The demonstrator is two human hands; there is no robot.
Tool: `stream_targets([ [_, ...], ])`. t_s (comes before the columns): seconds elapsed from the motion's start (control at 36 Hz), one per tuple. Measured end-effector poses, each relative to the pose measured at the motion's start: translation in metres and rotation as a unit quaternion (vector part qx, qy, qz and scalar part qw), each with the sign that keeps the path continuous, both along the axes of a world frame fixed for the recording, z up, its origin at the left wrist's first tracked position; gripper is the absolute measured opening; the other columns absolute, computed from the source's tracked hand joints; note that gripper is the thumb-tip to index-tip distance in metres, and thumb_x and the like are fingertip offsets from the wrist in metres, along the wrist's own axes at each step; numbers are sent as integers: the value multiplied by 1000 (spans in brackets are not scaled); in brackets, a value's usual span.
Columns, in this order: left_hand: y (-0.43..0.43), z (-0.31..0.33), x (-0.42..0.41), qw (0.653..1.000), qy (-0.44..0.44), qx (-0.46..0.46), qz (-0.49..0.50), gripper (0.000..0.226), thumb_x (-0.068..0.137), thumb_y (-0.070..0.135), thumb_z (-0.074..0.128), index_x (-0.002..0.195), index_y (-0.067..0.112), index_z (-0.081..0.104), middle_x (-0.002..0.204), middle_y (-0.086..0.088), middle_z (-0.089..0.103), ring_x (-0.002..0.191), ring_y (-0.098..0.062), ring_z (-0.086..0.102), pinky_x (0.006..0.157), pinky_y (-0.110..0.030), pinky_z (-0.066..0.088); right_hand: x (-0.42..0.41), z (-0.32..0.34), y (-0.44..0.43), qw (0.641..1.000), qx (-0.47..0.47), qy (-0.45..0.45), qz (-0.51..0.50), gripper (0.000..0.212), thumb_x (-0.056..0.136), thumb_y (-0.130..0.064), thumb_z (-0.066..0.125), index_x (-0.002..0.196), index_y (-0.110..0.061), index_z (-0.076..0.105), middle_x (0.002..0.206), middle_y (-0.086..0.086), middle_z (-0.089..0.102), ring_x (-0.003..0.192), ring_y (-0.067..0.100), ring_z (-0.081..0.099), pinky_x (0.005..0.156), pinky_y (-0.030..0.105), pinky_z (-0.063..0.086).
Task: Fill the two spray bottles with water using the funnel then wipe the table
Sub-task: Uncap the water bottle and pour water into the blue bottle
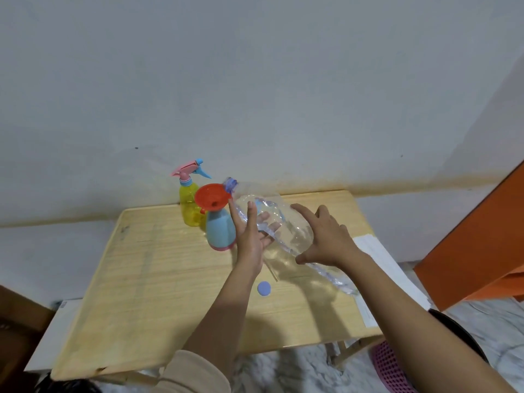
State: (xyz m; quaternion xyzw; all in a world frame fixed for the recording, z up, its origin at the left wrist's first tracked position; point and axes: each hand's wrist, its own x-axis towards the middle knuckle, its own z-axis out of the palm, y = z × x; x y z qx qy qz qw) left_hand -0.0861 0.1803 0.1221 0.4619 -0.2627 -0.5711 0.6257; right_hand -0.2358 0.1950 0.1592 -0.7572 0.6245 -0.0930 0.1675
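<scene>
A large clear water bottle [286,222] lies tilted, its open neck resting over the orange funnel [211,199]. The funnel sits in the mouth of a light blue spray bottle [219,231] that has no spray head on it. Behind it stands a yellow spray bottle [189,205] with a pink and blue trigger head. My left hand [251,236] supports the clear bottle from below near its shoulder. My right hand [326,236] grips its body from above. The bottle's blue cap [264,288] lies on the wooden table [147,279].
A white cloth or paper [385,268] lies along the table's right edge. An orange panel [482,245] stands at the right. A pink basket [394,367] sits on the floor at lower right, and a brown box [17,330] at lower left. A wall runs behind the table.
</scene>
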Motion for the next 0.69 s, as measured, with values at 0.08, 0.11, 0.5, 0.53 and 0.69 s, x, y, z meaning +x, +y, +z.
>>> stream_targets([
  [0.08, 0, 7, -1, 998, -58, -30, -27, 65, 89, 51, 51, 140, 57, 12, 127, -13, 58, 85, -24, 72, 73, -33, 57, -6, -14, 7, 996, -2, -82, -17, 108, 55, -34, 79, 142, -47, 16, 103, -2, 30, 88, 17, 42, 84, 38, 45],
  [0.11, 0, 9, -1, 996, -73, -40, -39, 66, 87, 51, 53, 138, 60, 12, 134, -12, 53, 87, -23, 72, 74, -32, 56, -8, -20, 9, 993, -5, -113, -24, 108, 54, -33, 79, 140, -48, 17, 102, -2, 30, 86, 15, 42, 84, 39, 47],
  [0.5, -6, 32, -94, 954, -250, -141, -83, 76, 88, 22, 66, 138, 50, 17, 149, 20, 21, 131, -12, 36, 109, -37, 36, -70, -90, -17, 948, -48, -307, -69, 114, 59, -23, 87, 147, -31, 15, 127, 1, 42, 120, 15, 43, 90, 27, 40],
  [0.53, -7, 28, -95, 950, -262, -149, -82, 77, 87, 21, 67, 138, 50, 17, 151, 17, 20, 132, -12, 34, 110, -37, 35, -67, -91, -18, 947, -55, -308, -77, 115, 58, -26, 88, 147, -32, 14, 129, 0, 43, 121, 16, 44, 91, 31, 43],
  [0.69, -10, 30, -94, 940, -293, -146, -97, 81, 83, 28, 71, 129, 68, 18, 144, 24, 27, 134, -7, 32, 109, -40, 33, -54, -87, -28, 944, -65, -310, -96, 111, 60, -36, 86, 144, -32, 13, 133, -2, 43, 123, 18, 42, 87, 31, 41],
])
